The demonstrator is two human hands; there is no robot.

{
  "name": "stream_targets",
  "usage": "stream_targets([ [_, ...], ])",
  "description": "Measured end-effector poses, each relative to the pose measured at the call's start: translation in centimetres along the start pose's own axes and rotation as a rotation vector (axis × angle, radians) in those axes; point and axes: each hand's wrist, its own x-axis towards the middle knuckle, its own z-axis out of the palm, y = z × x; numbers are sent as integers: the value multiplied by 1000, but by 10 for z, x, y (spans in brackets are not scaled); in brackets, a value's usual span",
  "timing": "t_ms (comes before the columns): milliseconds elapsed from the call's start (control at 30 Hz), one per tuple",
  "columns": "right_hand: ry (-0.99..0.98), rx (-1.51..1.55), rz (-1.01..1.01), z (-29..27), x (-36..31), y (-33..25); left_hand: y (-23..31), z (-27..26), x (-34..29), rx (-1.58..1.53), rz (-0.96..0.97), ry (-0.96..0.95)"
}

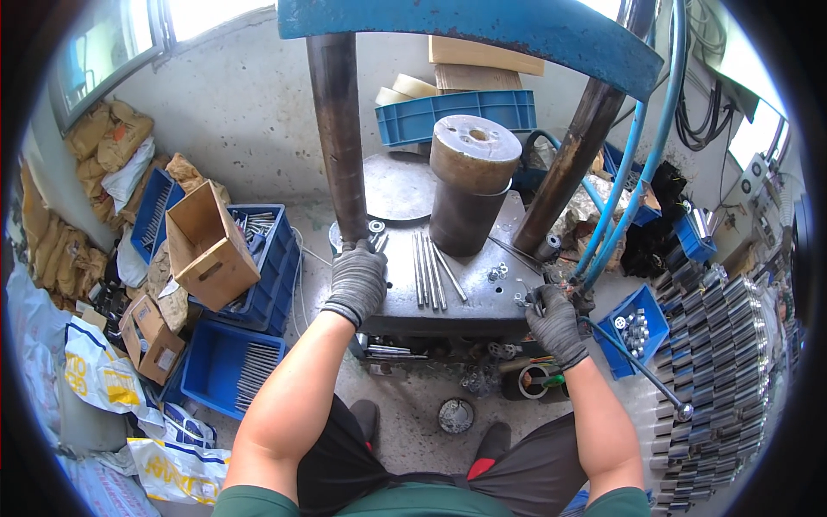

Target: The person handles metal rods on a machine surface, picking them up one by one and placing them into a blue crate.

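Working from left to right, the scene starts with a tilted cardboard box [207, 246] and blue crates of metal rods [231, 366] on the floor, well clear of the press.

The left hand [356, 280], gloved in grey, lies palm-down on the steel tabletop [482, 289] at the foot of the left press column [338, 129]. Its fingers are curled over something small beside a ring-shaped washer [376, 227]; whether the grip holds a part cannot be told, since the glove covers it.

Just right of that hand, a bundle of thin steel rods [428, 269] lies flat on the tabletop, running front to back, in front of the round steel die block [469, 185].

The right hand [551, 314] is at the tabletop's right front edge, its grip closed on a small dark fitting [536, 297] where the blue hoses [620, 198] come down. Loose nuts [498, 273] lie near it, and a blue bin of fasteners [636, 327] stands just beside.

For good practice, the operator should keep both hands outside the zone beneath the ram, draw one rod at a time from the bundle, and seat it squarely. The right-hand fitting looks small and awkward in gloves, so a firm fingertip pinch is advisable.
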Motion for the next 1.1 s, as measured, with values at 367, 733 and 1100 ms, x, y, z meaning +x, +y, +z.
stream_targets([
  [367, -109, -221, -65, 1, -4, -1, 23, 1, 2, -501, 183, -105],
  [733, -159, -229, -131, -5, -1, 0, 21, 4, 5, -461, 78, -95],
  [1100, -36, 162, 141, 1, 0, 42, 25, -10, 8, -400, -82, -246],
])
